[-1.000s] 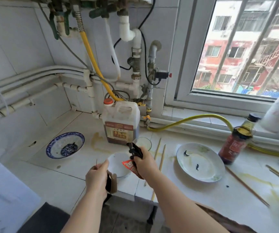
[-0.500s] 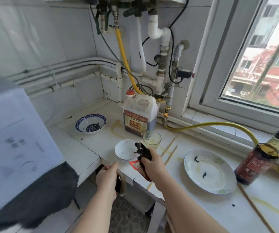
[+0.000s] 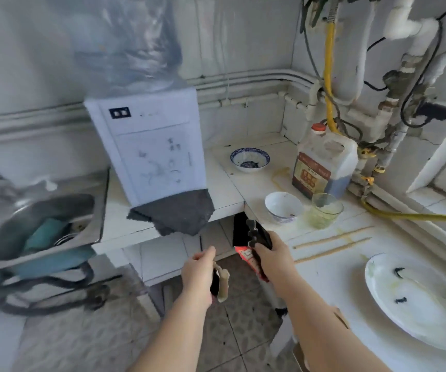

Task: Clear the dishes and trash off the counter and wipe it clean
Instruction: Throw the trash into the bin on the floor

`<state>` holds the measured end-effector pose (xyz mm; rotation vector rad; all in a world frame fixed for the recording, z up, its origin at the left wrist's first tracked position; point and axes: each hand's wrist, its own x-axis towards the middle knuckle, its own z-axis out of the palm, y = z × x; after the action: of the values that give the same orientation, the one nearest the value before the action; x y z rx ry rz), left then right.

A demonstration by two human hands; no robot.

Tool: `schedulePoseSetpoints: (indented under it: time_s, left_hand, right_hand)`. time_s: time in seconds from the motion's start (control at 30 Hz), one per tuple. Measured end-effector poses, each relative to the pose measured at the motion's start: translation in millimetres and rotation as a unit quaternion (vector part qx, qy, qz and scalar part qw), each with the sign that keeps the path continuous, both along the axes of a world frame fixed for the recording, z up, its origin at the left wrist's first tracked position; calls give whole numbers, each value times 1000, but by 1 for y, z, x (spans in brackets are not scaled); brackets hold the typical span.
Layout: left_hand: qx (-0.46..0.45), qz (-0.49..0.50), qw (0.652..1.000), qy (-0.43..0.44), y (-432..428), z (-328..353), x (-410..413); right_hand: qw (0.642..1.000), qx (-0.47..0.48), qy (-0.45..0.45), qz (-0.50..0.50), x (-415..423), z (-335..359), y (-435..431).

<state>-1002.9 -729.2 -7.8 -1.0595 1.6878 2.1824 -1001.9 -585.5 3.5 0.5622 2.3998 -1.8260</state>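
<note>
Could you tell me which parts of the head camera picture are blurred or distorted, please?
Head view: motion blur smears the sink and water dispenser at frame left; the plate, the left hand holding a beige scrap and the right hand gripping a red packet look fairly sharp; wide-angle distortion bows the wall pipes.

Red wrapper [image 3: 244, 255] mostly hidden under the fingers of the right hand [image 3: 273, 253]; print unreadable. Black piece [image 3: 252, 232] sticking up past those fingers: kind unclear. Tan-and-dark scrap [image 3: 223, 287] pinched below the fingers of the left hand [image 3: 199, 272]: unidentifiable. Sink [image 3: 42, 216], far left of them, motion-smeared. Plate [image 3: 418, 299], right of the right fingers, cut by the edge.
</note>
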Motion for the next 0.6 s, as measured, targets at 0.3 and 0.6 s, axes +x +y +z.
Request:
schedulePoseSetpoints:
  time_s: [0.3, 0.6]
  left_hand:
    - [-13, 223, 975, -9, -161, -14, 113]
    - [-17, 449, 893, -28, -290, -19, 318]
  right_hand:
    - [967, 8, -13, 256, 50, -6, -174]
    - [873, 17, -50, 485, 206, -13, -339]
